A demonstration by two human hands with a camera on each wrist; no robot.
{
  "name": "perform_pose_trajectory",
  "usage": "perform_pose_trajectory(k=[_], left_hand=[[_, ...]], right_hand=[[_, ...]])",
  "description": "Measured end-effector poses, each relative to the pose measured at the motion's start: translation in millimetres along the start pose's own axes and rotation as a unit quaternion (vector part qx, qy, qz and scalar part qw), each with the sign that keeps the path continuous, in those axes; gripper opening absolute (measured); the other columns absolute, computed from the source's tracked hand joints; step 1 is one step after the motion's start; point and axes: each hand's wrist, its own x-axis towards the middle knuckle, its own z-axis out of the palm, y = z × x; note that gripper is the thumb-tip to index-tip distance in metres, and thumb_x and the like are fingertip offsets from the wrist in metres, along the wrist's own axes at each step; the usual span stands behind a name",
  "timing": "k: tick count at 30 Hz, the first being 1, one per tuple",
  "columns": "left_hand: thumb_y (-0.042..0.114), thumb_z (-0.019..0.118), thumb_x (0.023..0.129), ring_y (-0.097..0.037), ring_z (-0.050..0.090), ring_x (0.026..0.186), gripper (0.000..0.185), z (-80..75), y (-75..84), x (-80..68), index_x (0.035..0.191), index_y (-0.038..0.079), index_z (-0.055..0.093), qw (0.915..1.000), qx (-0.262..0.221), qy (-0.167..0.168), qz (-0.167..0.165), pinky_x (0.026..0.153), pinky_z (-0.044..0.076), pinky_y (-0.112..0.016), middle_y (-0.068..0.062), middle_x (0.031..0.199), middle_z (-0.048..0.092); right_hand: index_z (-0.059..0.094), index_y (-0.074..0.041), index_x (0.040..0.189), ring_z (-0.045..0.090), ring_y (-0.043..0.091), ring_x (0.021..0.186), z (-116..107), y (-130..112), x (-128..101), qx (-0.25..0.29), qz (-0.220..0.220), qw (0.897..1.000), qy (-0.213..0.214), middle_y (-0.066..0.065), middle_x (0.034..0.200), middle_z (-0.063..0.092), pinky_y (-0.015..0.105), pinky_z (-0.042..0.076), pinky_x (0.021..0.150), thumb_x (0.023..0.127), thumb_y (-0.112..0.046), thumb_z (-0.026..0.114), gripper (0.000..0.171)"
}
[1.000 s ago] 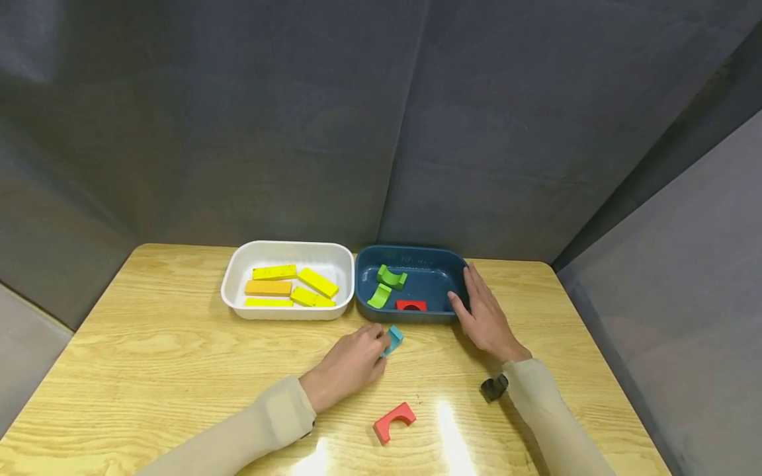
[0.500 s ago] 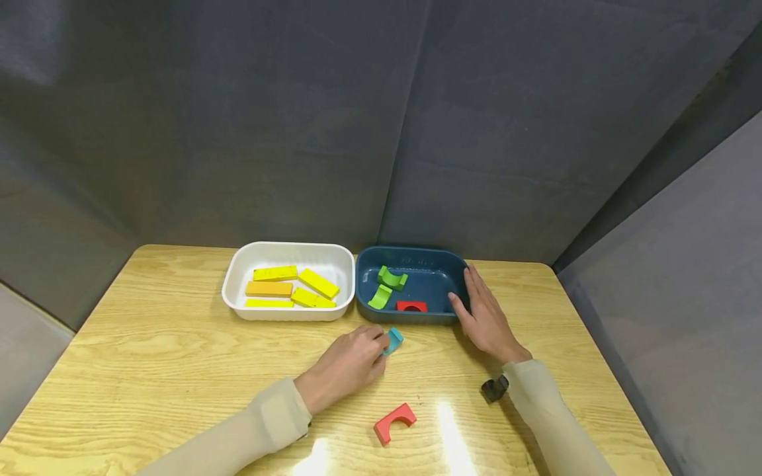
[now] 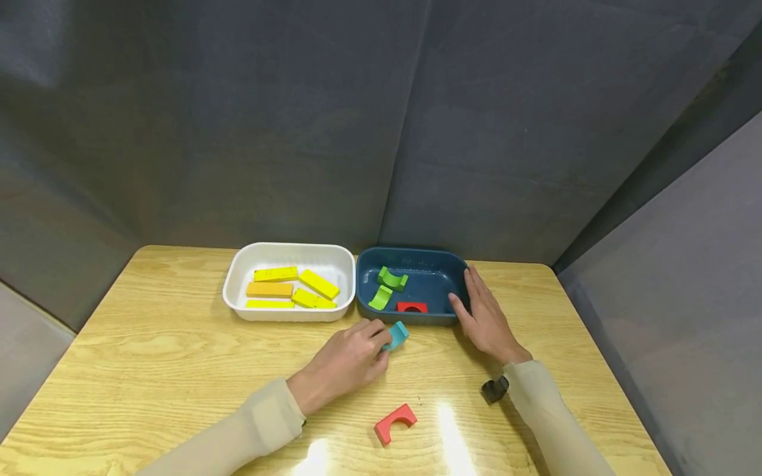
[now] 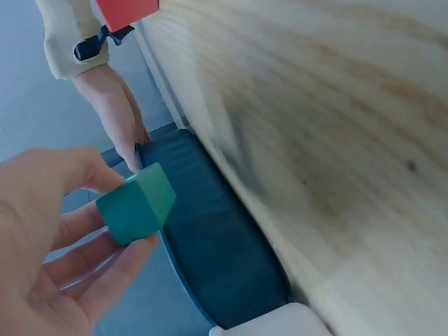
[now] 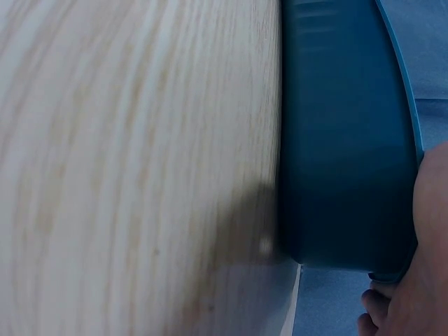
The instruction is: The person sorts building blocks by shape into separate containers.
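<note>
— What's my left hand (image 3: pixel 348 360) doing?

— I've got it pinching the teal arch block (image 3: pixel 397 334) between thumb and fingers, just near of the blue tray (image 3: pixel 411 261), by its near rim.

— Room around it?

— Bare wood to the left and near; the white tray (image 3: pixel 288 251) with yellow bars sits far-left, a red arch block (image 3: pixel 394 422) lies near on the table.

— And my right hand (image 3: pixel 485 317)?

— Fingers straight, resting on the blue tray's right wall.

— Changed?

— The teal block has come up slightly toward the tray; the right hand hasn't moved.
</note>
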Motion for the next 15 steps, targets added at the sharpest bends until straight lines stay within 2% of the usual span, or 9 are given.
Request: perform_pose_trajectory(k=[4,11,15], left_hand=[[0.012,0.083,0.090,-0.017,0.066,0.086,0.018,-4.5,-1.5,4.0,0.107,0.007,0.078,0.9998,-0.002,0.015,0.011,0.076,0.062,-0.022,-0.003,0.100,0.070],[0.012,0.084,0.090,-0.019,0.070,0.094,0.018,-17.0,-5.7,18.8,0.107,0.008,0.079,0.9996,0.004,0.022,0.019,0.084,0.063,-0.024,-0.004,0.106,0.074],[0.012,0.084,0.091,-0.019,0.068,0.091,0.016,-23.3,-8.3,28.2,0.105,0.007,0.078,0.9995,-0.004,0.027,0.017,0.080,0.063,-0.024,-0.005,0.105,0.073]], right_hand=[[0.011,-0.002,0.172,0.010,0.039,0.165,-0.1,-0.4,0.2,-0.003,0.000,1.000,0.001,0.018,0.180,0.006,0.065,0.016,0.130,0.114,-0.052,0.042,0.082],[0.011,-0.001,0.171,0.009,0.038,0.166,-1.0,-0.9,-0.3,0.002,-0.001,1.000,-0.001,0.012,0.181,0.002,0.065,0.015,0.130,0.114,-0.053,0.040,0.082],[0.011,-0.001,0.171,0.009,0.039,0.165,-0.7,-0.5,0.3,0.002,-0.003,1.000,-0.001,0.013,0.181,0.003,0.065,0.016,0.130,0.115,-0.052,0.041,0.082]])
